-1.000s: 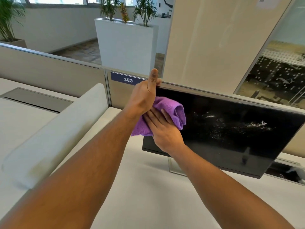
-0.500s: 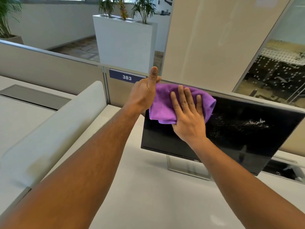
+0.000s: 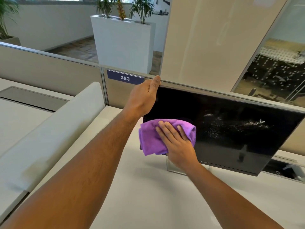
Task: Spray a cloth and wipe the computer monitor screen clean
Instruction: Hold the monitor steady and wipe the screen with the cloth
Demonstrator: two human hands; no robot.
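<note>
A black monitor (image 3: 231,116) stands tilted on the white desk, with white spray droplets across the middle of its screen. My left hand (image 3: 143,98) grips the monitor's top left corner, thumb over the upper edge. My right hand (image 3: 176,142) presses a bunched purple cloth (image 3: 150,139) flat against the screen's lower left area, fingers spread on the cloth. The cloth overhangs the screen's bottom left corner. No spray bottle is in view.
The monitor's stand (image 3: 171,166) rests on the white desk (image 3: 148,204). A beige partition with a "383" sign (image 3: 125,78) runs behind. A white padded divider (image 3: 49,126) lies to the left. An open cable tray (image 3: 285,171) sits behind the monitor's right end.
My right hand slid the purple cloth down from the screen's top left edge to its lower left. My left hand kept its hold on the top corner.
</note>
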